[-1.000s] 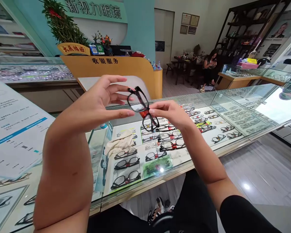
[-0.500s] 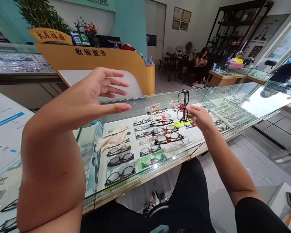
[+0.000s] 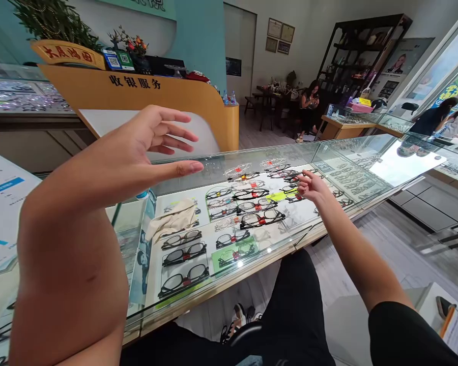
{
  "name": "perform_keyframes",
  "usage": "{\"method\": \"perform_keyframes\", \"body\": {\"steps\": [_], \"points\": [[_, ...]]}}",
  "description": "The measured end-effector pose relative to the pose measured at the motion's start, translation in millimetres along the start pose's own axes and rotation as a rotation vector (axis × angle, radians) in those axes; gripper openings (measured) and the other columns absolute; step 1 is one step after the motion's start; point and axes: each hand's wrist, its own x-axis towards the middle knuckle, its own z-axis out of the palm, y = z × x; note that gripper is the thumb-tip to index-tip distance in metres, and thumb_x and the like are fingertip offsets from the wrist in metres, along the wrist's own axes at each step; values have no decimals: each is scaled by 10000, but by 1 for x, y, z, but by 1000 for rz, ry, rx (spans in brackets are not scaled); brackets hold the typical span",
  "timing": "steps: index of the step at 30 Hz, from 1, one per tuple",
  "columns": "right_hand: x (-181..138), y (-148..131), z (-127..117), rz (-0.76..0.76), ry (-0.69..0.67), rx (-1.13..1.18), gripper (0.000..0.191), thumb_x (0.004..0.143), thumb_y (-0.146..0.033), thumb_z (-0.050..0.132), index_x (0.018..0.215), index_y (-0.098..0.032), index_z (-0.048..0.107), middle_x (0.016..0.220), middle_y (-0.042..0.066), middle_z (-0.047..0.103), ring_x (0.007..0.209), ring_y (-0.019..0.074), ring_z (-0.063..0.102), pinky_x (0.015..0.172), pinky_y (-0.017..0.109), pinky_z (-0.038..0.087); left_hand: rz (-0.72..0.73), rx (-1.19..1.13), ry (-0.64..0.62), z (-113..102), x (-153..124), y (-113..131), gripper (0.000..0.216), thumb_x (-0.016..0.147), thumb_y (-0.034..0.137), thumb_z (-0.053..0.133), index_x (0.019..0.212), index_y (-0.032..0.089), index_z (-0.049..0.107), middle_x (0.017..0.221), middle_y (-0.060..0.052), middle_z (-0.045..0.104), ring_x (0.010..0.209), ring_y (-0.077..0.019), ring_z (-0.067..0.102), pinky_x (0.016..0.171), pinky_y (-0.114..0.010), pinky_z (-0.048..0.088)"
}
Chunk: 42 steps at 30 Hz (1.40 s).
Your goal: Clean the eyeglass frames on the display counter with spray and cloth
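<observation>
My left hand (image 3: 156,137) hangs in the air over the left part of the glass counter, its fingers spread and thumb stretched out, with nothing in it. My right hand (image 3: 312,187) is over the right side of the white display area, its fingers loosely bent and apart, holding nothing. Close to its fingertips lie dark-framed eyeglasses (image 3: 291,197) beside a yellow-green paper (image 3: 277,196). Several more eyeglasses with red tags lie in rows, among them a large black pair (image 3: 262,218) nearer to me. A beige cloth (image 3: 172,219) lies crumpled at the left.
The glass counter (image 3: 213,300) has a wooden front edge across my lap. A white printed sheet (image 3: 3,208) stands at the far left. Behind are an orange cashier desk (image 3: 137,101), a seated person (image 3: 309,107) and people at the right (image 3: 431,117).
The upright eyeglasses in my right hand have left it, and that hand's fingers have loosened. My left hand keeps its spread pose. The whole view has shifted slightly.
</observation>
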Motion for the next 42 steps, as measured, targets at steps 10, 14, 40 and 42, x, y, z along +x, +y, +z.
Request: {"method": "perform_keyframes", "body": {"steps": [10, 14, 40, 42], "points": [[12, 12, 17, 130, -1, 115, 404, 1219, -334, 479, 846, -282, 333, 582, -115, 328, 408, 70, 290, 324, 162, 259, -54, 216, -50, -1, 0, 6, 774, 812, 717, 725, 1447, 279, 665, 1359, -96, 792, 1234, -313, 745, 951, -406, 575], [16, 13, 20, 145, 10, 110, 381, 1218, -345, 485, 866, -277, 356, 605, -112, 354, 412, 63, 290, 321, 157, 255, -83, 403, -124, 0, 1, 8, 561, 890, 705, 578, 1187, 262, 748, 1190, -92, 813, 1104, -314, 741, 912, -421, 522], [83, -26, 49, -335, 251, -1292, 293, 748, -68, 952, 694, -191, 692, 685, 41, 641, 846, 227, 668, 717, 295, 472, -202, 552, -294, 5, 2, 13, 211, 955, 448, 594, 929, 271, 706, 825, -9, 747, 750, -226, 619, 683, -374, 362], [101, -26, 59, -330, 326, -1437, 299, 709, -2, 933, 739, -191, 703, 796, 100, 715, 1041, 296, 728, 847, 338, 538, -205, 558, -297, 6, 2, 12, 206, 958, 443, 596, 937, 270, 707, 839, -12, 752, 761, -230, 623, 687, -376, 361]]}}
